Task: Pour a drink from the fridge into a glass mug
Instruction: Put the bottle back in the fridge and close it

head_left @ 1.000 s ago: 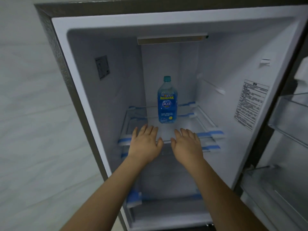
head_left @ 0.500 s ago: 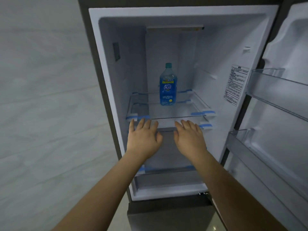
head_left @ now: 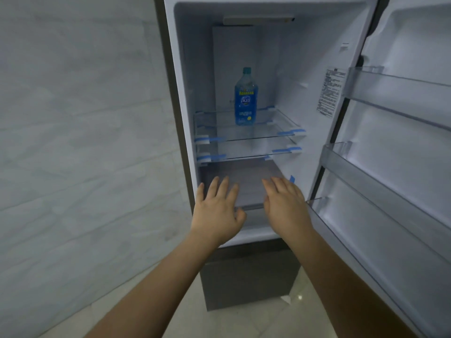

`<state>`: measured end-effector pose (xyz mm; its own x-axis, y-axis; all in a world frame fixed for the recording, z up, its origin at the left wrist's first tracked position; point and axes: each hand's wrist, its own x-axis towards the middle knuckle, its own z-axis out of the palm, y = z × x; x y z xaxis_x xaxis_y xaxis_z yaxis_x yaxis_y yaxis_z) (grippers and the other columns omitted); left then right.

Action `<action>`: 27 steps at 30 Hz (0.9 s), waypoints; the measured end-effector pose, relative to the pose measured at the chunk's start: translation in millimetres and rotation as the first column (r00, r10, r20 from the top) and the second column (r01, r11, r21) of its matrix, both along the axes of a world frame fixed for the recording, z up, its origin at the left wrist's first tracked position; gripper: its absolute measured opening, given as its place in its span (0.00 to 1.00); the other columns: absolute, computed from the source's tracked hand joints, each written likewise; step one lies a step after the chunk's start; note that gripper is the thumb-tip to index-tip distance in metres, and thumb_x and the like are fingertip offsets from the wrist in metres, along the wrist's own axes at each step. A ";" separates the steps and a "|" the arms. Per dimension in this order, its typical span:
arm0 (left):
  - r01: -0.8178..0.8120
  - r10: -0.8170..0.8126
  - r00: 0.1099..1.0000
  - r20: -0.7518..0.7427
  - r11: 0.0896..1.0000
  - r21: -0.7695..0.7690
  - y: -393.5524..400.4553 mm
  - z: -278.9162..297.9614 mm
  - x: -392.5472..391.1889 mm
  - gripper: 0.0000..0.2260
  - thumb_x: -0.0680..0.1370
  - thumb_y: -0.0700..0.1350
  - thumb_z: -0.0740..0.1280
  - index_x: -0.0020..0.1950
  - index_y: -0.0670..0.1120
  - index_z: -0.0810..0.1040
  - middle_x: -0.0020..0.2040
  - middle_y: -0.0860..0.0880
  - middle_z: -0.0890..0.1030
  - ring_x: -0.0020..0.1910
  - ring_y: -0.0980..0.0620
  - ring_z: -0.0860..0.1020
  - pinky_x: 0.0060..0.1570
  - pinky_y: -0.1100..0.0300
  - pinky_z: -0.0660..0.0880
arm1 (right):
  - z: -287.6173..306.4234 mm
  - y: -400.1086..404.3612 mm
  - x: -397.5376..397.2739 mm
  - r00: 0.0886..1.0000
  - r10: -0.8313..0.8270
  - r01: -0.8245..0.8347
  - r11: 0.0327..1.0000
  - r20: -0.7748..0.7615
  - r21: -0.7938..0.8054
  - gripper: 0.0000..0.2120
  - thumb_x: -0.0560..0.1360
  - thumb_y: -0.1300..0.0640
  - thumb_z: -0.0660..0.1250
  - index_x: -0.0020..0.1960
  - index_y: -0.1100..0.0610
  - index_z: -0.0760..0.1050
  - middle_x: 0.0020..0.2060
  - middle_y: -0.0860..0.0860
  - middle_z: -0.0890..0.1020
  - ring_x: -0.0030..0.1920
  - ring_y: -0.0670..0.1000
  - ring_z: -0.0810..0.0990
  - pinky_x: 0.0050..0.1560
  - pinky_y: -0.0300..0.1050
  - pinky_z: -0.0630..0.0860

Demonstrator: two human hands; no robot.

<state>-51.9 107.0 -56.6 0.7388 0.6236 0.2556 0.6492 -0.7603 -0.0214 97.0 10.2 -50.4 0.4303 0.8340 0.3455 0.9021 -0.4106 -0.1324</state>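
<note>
Blue plastic drink bottle (head_left: 246, 98) upright on upper glass fridge shelf (head_left: 280, 129); left hand (head_left: 217, 211) and right hand (head_left: 284, 206) below shelf, fingers spread, holding nothing.

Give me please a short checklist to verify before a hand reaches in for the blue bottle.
1. Fridge door swung open: ok.
2. Blue bottle upright on the upper glass shelf: ok.
3. Bottle cap on: ok.
4. Nothing standing between hands and bottle: ok.
5. Left hand and right hand free, fingers straight: ok.
6. Glass mug ready nearby: cannot tell, none in view.
</note>
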 end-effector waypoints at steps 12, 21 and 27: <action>0.059 -0.059 0.998 -0.007 0.998 -0.012 -87.4 0.9 15.9 0.31 0.78 0.57 0.48 0.80 0.51 0.51 0.80 0.46 0.55 0.79 0.45 0.49 0.76 0.40 0.46 | -3.9 -107.9 2.3 0.997 -0.072 0.072 0.997 0.017 0.020 0.24 0.82 0.58 0.56 0.77 0.54 0.60 0.75 0.53 0.65 0.76 0.55 0.58 0.76 0.50 0.52; 0.145 -0.144 0.989 0.020 0.985 -0.096 -222.6 -25.0 58.1 0.30 0.77 0.56 0.48 0.79 0.50 0.55 0.80 0.46 0.58 0.79 0.45 0.53 0.76 0.41 0.49 | -9.5 -240.4 30.9 0.996 -0.084 0.084 0.996 -0.033 -0.015 0.25 0.81 0.59 0.57 0.77 0.55 0.59 0.76 0.54 0.63 0.77 0.55 0.57 0.76 0.50 0.52; 0.278 -0.281 0.959 -0.044 0.958 -0.074 -300.3 -49.8 77.0 0.31 0.79 0.59 0.46 0.80 0.49 0.56 0.80 0.46 0.58 0.79 0.46 0.53 0.76 0.43 0.46 | -15.5 -307.4 36.5 0.994 -0.096 0.099 0.993 -0.043 0.060 0.23 0.82 0.58 0.56 0.77 0.54 0.60 0.76 0.53 0.63 0.77 0.54 0.58 0.75 0.48 0.52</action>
